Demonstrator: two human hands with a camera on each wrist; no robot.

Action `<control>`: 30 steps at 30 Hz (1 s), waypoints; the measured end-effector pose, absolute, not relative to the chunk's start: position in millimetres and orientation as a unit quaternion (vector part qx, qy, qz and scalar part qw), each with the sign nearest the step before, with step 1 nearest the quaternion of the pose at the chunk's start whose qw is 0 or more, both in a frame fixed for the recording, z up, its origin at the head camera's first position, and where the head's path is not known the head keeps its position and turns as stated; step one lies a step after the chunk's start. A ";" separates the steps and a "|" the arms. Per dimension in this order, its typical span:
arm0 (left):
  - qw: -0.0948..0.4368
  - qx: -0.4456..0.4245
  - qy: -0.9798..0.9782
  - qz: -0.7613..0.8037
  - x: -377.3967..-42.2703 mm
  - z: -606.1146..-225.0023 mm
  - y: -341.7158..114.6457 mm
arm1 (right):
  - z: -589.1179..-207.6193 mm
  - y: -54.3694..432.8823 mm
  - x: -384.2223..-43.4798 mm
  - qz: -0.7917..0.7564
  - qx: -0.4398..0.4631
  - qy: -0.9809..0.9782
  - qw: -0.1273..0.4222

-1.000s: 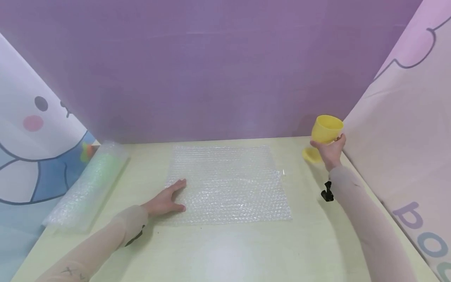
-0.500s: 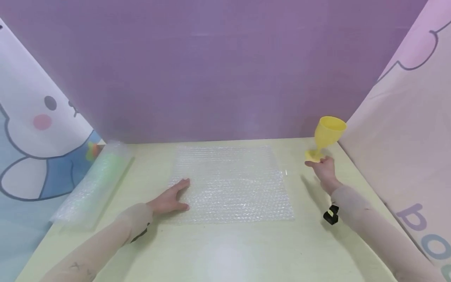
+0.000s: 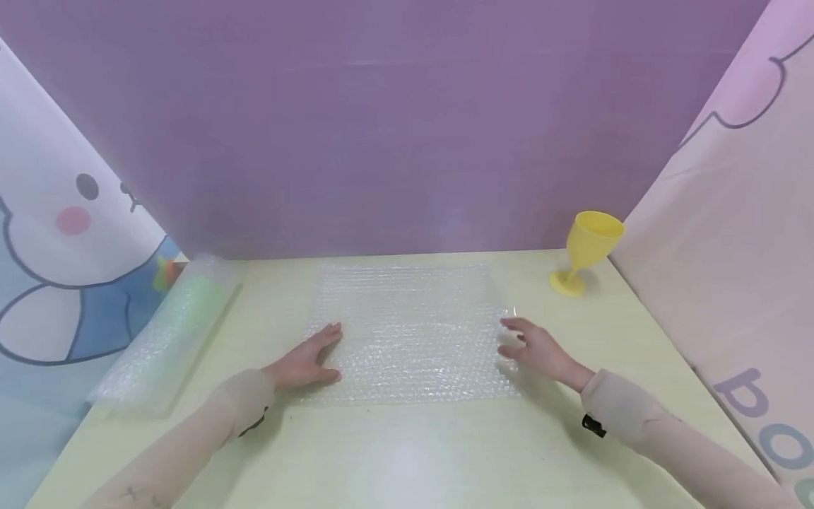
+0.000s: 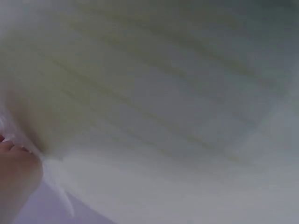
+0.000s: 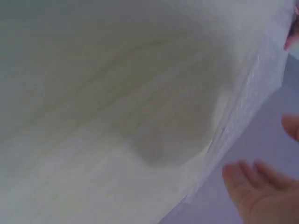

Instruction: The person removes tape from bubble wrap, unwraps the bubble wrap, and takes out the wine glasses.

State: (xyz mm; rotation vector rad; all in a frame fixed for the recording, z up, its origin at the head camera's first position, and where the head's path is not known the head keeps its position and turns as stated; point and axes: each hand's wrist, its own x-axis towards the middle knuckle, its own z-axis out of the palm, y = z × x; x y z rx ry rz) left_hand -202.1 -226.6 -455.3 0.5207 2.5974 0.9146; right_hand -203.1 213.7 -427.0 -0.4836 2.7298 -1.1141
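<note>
A clear sheet of bubble wrap (image 3: 407,332) lies flat in the middle of the table in the head view. My left hand (image 3: 305,360) rests on its left edge, thumb and fingers spread. Over the right edge is my right hand (image 3: 540,353), fingers apart and holding nothing. In the right wrist view that right hand (image 5: 266,191) appears beside the bubble wrap (image 5: 247,98), its fingers relaxed. A yellow goblet (image 3: 591,240) stands upright on its round foot at the back right, away from both hands. Only part of the left hand (image 4: 18,172) shows in the left wrist view.
At the table's left side lies a roll of bubble wrap (image 3: 168,339) with a greenish tint inside. A purple panel (image 3: 394,141) closes off the back, and printed cloth walls (image 3: 718,247) flank the pale table (image 3: 407,452).
My right hand has let go of the yellow goblet, leaving it standing at the back right, and has moved left and nearer to the bubble wrap's right edge. The left hand stays put.
</note>
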 end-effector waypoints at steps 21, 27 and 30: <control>0.099 0.241 0.940 0.220 -156.9 -436.3 -232.6 | -438.0 193.1 -169.4 -0.151 -0.310 0.938 0.037; 0.097 0.242 0.942 0.212 -154.7 -440.7 -233.7 | -435.0 192.8 -169.2 -0.153 -0.304 0.939 0.047; 0.096 0.243 0.939 0.223 -156.4 -441.3 -232.9 | -435.0 194.3 -173.2 -0.156 -0.302 0.939 0.051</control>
